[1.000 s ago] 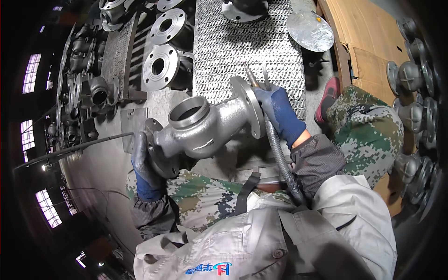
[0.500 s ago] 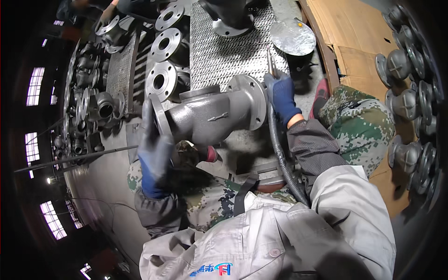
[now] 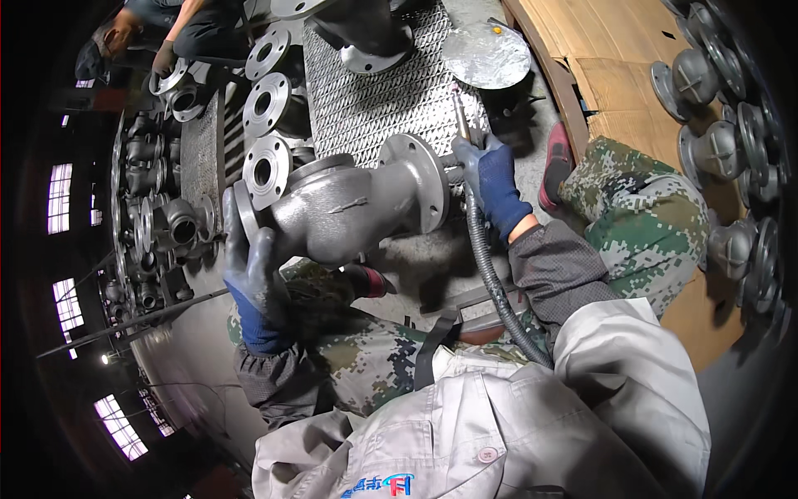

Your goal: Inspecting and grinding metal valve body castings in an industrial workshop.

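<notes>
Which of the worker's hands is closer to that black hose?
Right. The right hand grips a slim tool fed by the black hose, which runs along that forearm. The left hand holds the far flange of the valve body, away from it.

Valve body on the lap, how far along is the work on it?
Looks mid-job. The left hand steadies the valve body at one flange; the right hand holds a hose-fed tool by the other flange. More castings wait at right; whether any are finished cannot be told.
</notes>
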Tool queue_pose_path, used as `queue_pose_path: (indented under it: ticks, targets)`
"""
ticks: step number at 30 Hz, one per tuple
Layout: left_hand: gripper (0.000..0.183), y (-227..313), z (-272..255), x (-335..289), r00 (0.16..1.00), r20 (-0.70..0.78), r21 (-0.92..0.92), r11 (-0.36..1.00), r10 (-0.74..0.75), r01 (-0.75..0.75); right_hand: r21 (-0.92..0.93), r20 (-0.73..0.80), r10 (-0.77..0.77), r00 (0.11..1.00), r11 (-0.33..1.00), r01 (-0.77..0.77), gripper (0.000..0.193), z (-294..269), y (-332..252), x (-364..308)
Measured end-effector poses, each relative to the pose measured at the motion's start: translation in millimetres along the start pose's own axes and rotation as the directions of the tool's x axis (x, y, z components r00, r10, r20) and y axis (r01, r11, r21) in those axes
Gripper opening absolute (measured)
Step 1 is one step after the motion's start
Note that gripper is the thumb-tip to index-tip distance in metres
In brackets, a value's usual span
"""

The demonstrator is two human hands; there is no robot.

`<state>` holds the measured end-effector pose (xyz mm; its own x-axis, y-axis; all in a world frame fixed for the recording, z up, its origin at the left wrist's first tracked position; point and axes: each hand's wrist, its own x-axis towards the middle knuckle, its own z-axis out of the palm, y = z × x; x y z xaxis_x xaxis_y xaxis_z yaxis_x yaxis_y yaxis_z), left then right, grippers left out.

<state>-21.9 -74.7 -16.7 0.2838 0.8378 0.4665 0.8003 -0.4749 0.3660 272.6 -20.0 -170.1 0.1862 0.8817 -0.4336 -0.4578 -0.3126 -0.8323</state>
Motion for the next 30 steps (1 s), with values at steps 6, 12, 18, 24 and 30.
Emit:
queue_pose_path:
  ticks: [6, 12, 18, 24, 30]
  targets:
    - [0.028, -21.0, 1.4, 0.5, 0.952, -0.086, 0.110, 0.952, 0.294, -0.284, -0.008, 0.021, 0.053, 0.998, 0.999, -0.053, 0.036, 7.6, 8.5, -14.7]
    - [0.046, -36.6, -8.7, -19.1, 0.991, 0.043, 0.101, 0.986, 0.126, -0.130, -0.040, 0.062, 0.059, 0.996, 0.998, -0.057, 0.041, 13.0, -2.5, -26.3]
    - [0.067, -27.1, -12.5, -15.3, 0.979, 0.100, 0.201, 0.961, 0.175, -0.193, 0.105, 0.139, -0.119, 0.983, 0.989, 0.105, 0.041, 20.7, -35.6, -51.4]
    - [0.078, 21.0, 0.4, -0.3, 0.694, 0.174, -0.895, 0.182, -0.698, 0.407, 0.325, 0.707, -0.203, 0.677, 0.944, -0.057, 0.046, 109.4, -50.4, -116.3]
    - [0.067, 21.4, -17.6, 5.1, 0.589, 0.148, -0.886, 0.158, -0.794, 0.436, -0.163, 0.861, 0.221, 0.458, 0.973, -0.162, 0.033, 147.9, -58.6, -139.1]
